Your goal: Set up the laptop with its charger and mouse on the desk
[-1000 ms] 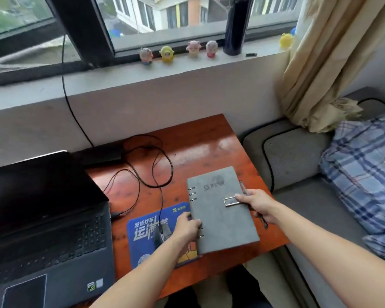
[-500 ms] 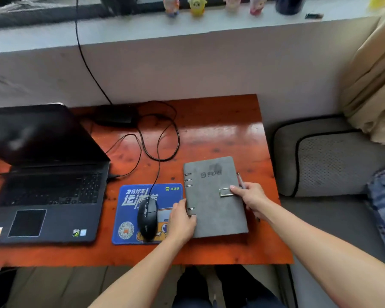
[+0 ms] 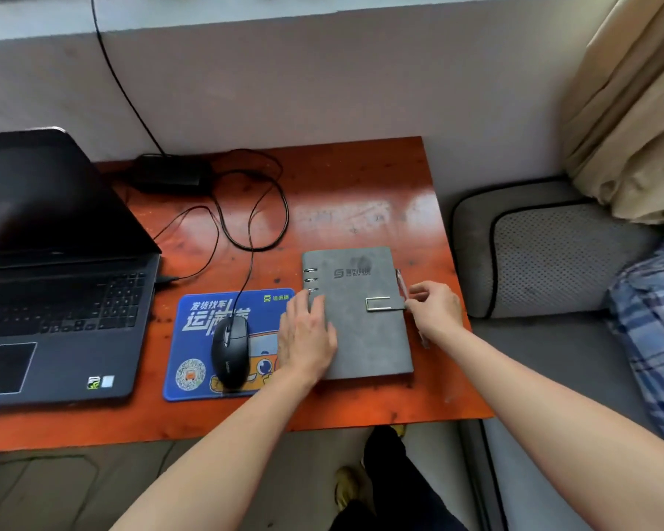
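Open laptop (image 3: 62, 293) at frame left; charger brick (image 3: 173, 174) upper left-ctr on desk (image 3: 361, 208), cable running to the laptop's side. Black mouse (image 3: 229, 350) sits on blue pad (image 3: 192, 339), ctr. Flat left hand (image 3: 307, 339), fingers straight, presses grey notebook (image 3: 365, 331) by its rings. Curled right hand (image 3: 436, 310) pinches notebook's clasp edge, beside pen (image 3: 400, 281).

I see a room in a home: a small wooden desk (image 3: 342, 208) against a plain wall, a beige curtain (image 3: 637, 109) far right, a grey seat cushion (image 3: 552, 254) beside the desk, and plaid bedding (image 3: 652, 320) at the right edge.
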